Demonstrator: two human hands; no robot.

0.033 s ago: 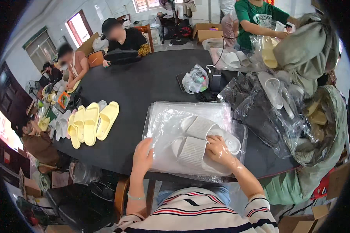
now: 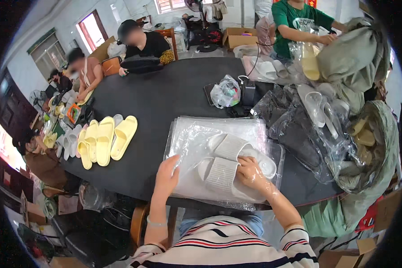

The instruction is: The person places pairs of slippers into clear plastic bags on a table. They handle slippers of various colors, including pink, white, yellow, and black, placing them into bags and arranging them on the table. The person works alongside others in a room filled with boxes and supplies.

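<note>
The white slippers (image 2: 222, 173) lie side by side on a stack of clear bags (image 2: 183, 134) near the front edge of the bench (image 2: 165, 89). Of the hands, the right hand (image 2: 253, 173) holds the nearer slipper, fingers curled in at its foot opening. The left hand (image 2: 167, 175) is at the stack's left edge, its fingers loosely bent; whether it pinches plastic, I cannot tell. Yellow slippers (image 2: 104, 142) are farther left on the bench, and an open sack (image 2: 385, 158) stands at the right
</note>
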